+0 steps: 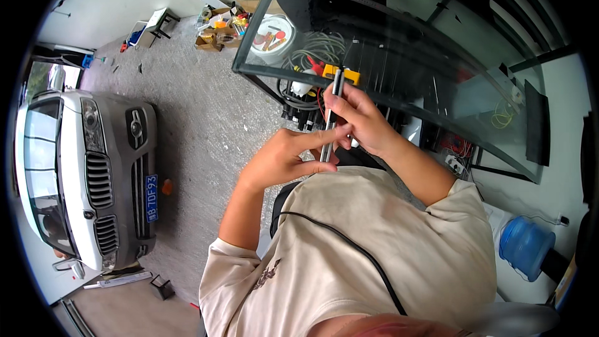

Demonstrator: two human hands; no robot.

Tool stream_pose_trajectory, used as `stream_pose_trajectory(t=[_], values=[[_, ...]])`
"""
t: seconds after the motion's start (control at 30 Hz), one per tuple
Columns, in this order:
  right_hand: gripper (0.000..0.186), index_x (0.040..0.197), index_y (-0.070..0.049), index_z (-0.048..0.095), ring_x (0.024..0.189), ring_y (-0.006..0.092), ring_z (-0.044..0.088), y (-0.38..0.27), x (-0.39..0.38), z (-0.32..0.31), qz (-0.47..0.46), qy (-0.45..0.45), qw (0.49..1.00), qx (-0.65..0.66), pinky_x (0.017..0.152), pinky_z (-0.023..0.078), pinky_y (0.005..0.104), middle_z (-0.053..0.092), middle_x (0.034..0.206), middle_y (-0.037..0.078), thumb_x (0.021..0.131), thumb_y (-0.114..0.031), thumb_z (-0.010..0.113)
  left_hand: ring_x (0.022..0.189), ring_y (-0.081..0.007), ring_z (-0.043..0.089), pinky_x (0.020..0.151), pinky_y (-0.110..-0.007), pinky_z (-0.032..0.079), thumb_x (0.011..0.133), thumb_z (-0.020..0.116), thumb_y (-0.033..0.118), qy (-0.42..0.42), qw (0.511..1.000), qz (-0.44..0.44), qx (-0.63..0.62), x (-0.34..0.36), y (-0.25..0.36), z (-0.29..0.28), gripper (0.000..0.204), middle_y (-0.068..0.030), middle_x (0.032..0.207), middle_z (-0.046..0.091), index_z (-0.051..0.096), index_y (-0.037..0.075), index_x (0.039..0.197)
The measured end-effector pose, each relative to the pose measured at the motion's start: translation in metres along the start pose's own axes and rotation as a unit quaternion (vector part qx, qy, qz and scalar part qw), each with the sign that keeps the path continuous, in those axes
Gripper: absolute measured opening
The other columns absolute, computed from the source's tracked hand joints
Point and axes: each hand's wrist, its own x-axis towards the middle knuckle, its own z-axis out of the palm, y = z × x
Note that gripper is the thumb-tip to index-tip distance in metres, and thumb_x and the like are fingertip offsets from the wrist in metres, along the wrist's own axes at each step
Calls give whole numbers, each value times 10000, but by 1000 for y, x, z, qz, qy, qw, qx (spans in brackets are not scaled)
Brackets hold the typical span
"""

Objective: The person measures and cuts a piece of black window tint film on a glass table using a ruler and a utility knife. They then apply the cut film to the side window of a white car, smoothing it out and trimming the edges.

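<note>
A slim, straight metal strip (pixel 331 126), silver with a dark line along its length, is held upright-looking in front of my body. My right hand (pixel 365 118) is closed round its upper half, thumb lying along the side. Lower down, my left hand (pixel 282 157) pinches the strip near its bottom end between thumb and fingers. The fingers of both hands come close together at the strip's middle. Just past its upper end lies a yellow tool or case (pixel 342 75), beneath the glass tabletop's edge. Part of my right fingers is hidden behind the strip.
A glass-topped table (pixel 399 37) with a dark frame stands ahead, cables (pixel 319 48) and a white bucket (pixel 272 34) under it. Boxes of odds and ends (pixel 221 28) sit on the floor beyond. A car (pixel 112 175) is at left, a blue water bottle (pixel 527 246) at right.
</note>
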Motion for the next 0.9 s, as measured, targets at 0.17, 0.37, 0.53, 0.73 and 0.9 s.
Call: stream_pose_trajectory(t=[0.17, 0.37, 0.53, 0.73, 0.9], values=[[253, 942, -42, 501, 683, 146, 608, -23, 65, -90, -197, 155, 968, 26, 591, 512, 272, 577, 830, 66, 993, -270, 403, 533, -161, 565, 507, -286, 456, 777, 727, 241, 54, 996, 23, 62, 85, 9, -39, 511, -56, 647, 588, 577, 55, 1228], [249, 905, -77, 598, 803, 351, 625, -50, 147, -333, -209, 314, 634, -675, 660, 488, 410, 634, 898, 145, 914, -320, 542, 562, -155, 566, 495, -260, 461, 897, 513, 176, 89, 908, 407, -36, 207, 58, -63, 216, -68, 740, 625, 668, 81, 780], [630, 1197, -114, 509, 977, 362, 591, -58, 84, -516, 4, 343, 515, -786, 767, 497, 441, 569, 1127, 117, 740, -505, 695, 598, -154, 566, 560, -269, 502, 884, 564, 203, 158, 915, 355, -104, 244, 20, -105, 126, -31, 750, 582, 643, 109, 856], [560, 1003, -73, 522, 870, 338, 603, -77, 56, -554, 96, 325, 546, -766, 703, 480, 432, 591, 1015, 106, 719, -513, 719, 651, -168, 586, 537, -283, 497, 866, 592, 181, 174, 908, 243, -295, 272, 1, -109, 200, -64, 870, 583, 628, 89, 1040], [534, 973, -66, 533, 800, 328, 611, -73, 39, -546, 123, 337, 606, -710, 691, 480, 419, 619, 961, 96, 698, -467, 753, 757, -182, 573, 614, -288, 471, 870, 544, 109, 165, 909, 131, -359, 310, -51, -122, 252, -122, 928, 593, 564, -24, 1083]])
